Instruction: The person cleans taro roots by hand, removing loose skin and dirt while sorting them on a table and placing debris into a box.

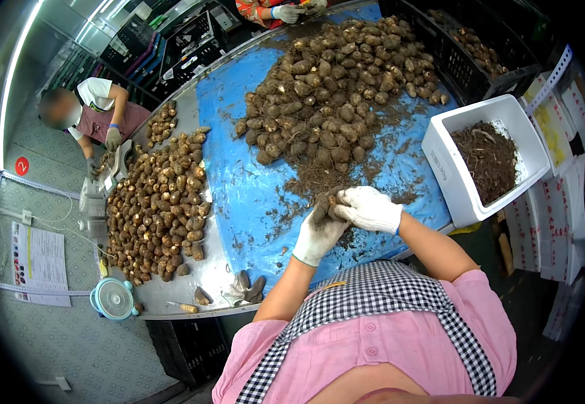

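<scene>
My left hand (321, 233), in a white knit glove with dirt-darkened fingers, is closed around a small brown taro corm (331, 200). From the other side, my right hand (369, 209), in a cleaner white glove, presses its fingers against the same corm. Gloved fingers cover most of it. Just beyond both hands lies a mat of loose root fibres and soil (317, 184). Behind that rises a large heap of hairy, unclean taro corms (322, 101), spread on a blue plastic sheet (237, 202).
A white foam box (439, 177) of root debris stands at right, near a black crate (474, 76). Smoother corms (156, 207) are piled at left. Near the front edge lie a wooden-handled knife (187, 307) and spare gloves (244, 289). Co-workers (113, 106) stand around the table.
</scene>
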The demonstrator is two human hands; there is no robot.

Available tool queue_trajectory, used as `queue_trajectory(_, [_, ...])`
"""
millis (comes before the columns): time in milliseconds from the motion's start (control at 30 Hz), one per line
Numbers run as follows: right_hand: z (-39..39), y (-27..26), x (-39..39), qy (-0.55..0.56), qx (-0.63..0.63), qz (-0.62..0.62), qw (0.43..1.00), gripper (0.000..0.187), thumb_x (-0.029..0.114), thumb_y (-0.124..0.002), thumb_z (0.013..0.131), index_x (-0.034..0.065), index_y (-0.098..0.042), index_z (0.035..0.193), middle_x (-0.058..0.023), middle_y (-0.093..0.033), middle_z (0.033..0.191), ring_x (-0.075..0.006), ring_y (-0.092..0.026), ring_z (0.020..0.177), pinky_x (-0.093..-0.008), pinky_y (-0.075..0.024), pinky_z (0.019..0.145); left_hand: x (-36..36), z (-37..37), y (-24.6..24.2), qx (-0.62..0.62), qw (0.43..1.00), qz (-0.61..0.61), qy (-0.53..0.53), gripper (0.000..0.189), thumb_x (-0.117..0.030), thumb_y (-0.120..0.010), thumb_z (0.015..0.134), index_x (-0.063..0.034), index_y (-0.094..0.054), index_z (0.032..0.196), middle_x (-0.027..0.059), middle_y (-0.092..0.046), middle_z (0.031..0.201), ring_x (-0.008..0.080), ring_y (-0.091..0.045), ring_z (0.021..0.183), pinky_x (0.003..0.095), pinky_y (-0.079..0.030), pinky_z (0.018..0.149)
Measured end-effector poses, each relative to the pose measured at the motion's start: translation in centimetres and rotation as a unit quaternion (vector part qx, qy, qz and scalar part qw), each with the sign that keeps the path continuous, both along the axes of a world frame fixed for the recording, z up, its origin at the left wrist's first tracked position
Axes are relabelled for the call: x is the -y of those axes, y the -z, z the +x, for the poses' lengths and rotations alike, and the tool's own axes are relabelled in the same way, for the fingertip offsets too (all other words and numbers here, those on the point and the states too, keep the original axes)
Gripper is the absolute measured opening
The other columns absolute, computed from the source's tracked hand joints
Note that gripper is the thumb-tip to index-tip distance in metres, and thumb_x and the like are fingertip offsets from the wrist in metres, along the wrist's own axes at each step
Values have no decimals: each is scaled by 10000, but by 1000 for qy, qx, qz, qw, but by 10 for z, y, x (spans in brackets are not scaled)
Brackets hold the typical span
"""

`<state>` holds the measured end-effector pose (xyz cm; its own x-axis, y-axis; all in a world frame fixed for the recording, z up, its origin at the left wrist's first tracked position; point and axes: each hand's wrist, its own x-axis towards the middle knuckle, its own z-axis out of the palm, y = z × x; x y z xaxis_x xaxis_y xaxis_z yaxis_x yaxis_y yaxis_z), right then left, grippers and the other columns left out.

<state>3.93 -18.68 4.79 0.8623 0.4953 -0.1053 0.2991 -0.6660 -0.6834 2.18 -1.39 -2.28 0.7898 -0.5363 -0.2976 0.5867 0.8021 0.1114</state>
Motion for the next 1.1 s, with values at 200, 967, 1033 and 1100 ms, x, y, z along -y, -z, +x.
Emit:
queue_trajectory(200, [5, 18, 20, 132, 62, 1, 989, 390, 327, -526, 915, -21, -644, 1048, -238, -651, 1022, -397, -632, 972, -427, -499, 895, -1, -4, -18, 29, 999, 43, 6, 514, -352, -305, 1045, 35, -413, 1365, 247, -475, 1363, 359, -471, 1260, 516, -356, 1121])
queue_trajectory(967, [-6, 42, 34, -2, 110, -49, 993, 340, 446, -552, 884, 165, -713, 988, -154, -654, 943, -342, -613, 910, -431, -496, 825, -10, 4, 9, 45, 999, 23, -9, 546, -510, -393, 1013, -24, -578, 1178, 110, -615, 1054, 224, -545, 921, 342, -445, 741])
queue_trajectory(1033, [-1, 27, 30, -6, 97, -67, 993, 458, 486, -531, 907, 63, -674, 1008, -189, -653, 984, -353, -625, 946, -430, -498, 839, 0, 0, -3, 16, 985, 169, -31, 548, -530, -374, 1014, -55, -561, 1214, 35, -576, 967, 162, -484, 734, 299, -415, 666])
queue_trajectory(1100, [2, -9, 13, 37, -15, -115, 993, 510, 493, -522, 916, 11, -648, 1024, -210, -650, 997, -360, -625, 961, -431, -498, 846, 4, -4, -2, 230, 918, 322, -10, 545, -516, -362, 1022, -50, -541, 1241, 33, -580, 992, 143, -490, 746, 293, -419, 663])
